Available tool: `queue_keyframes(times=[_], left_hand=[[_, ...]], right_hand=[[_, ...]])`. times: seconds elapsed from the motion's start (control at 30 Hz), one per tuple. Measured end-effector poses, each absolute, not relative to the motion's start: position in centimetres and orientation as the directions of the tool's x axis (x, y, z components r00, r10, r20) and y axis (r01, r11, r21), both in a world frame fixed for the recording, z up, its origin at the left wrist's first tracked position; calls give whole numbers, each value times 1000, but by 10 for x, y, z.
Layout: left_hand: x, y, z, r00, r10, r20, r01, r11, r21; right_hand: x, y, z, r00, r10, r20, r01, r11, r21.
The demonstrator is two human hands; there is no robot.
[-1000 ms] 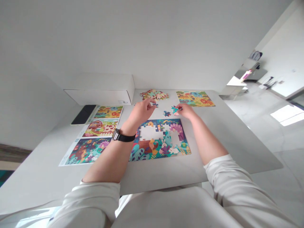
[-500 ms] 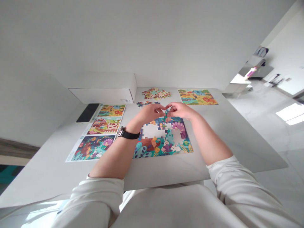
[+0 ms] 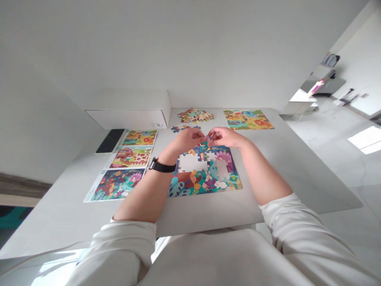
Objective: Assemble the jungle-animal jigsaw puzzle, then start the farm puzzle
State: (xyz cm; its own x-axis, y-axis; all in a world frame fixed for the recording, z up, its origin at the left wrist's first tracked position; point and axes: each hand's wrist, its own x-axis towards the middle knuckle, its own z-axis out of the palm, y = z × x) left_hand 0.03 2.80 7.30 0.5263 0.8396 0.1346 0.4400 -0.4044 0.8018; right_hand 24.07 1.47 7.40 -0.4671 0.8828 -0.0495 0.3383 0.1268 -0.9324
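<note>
A partly assembled animal jigsaw puzzle (image 3: 205,186) lies on the table in front of me, with white gaps in its middle and right side. At its far edge my left hand (image 3: 192,137) and my right hand (image 3: 223,137) meet, fingertips nearly touching. Both are closed in a pinch around a small puzzle piece (image 3: 207,138), mostly hidden by the fingers. A black-strapped watch (image 3: 162,166) is on my left wrist. Just beyond my left hand lie a few loose puzzle pieces (image 3: 175,129).
A heap of puzzle pieces (image 3: 195,115) sits at the back, beside a long white box (image 3: 127,117). A finished-looking savanna puzzle (image 3: 248,119) lies back right. On the left are a reference sheet (image 3: 131,157) with three pictures and a black phone (image 3: 110,141).
My hands have shifted only slightly, staying pinched at the puzzle's far edge. The pieces beneath them look closer to the rest of the puzzle. The view has tilted a little.
</note>
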Motion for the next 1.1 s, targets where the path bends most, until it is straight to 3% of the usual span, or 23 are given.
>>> queue_keyframes(times=[0.43,0.77,0.9,1.1], left_hand=[[-6,31,71,535,841,73,617,-449,647],[17,13,74,587,804,88,590,-501,633],[26,5,73,671,740,43,539,-527,658],[29,3,68,714,700,-5,548,-554,626]], right_hand=[[245,12,71,-347,938,-8,391,137,-910],[258,-24,55,-221,973,58,302,125,-945],[265,-46,49,-156,983,97,348,147,-926],[271,-55,42,-192,979,70,406,144,-903]])
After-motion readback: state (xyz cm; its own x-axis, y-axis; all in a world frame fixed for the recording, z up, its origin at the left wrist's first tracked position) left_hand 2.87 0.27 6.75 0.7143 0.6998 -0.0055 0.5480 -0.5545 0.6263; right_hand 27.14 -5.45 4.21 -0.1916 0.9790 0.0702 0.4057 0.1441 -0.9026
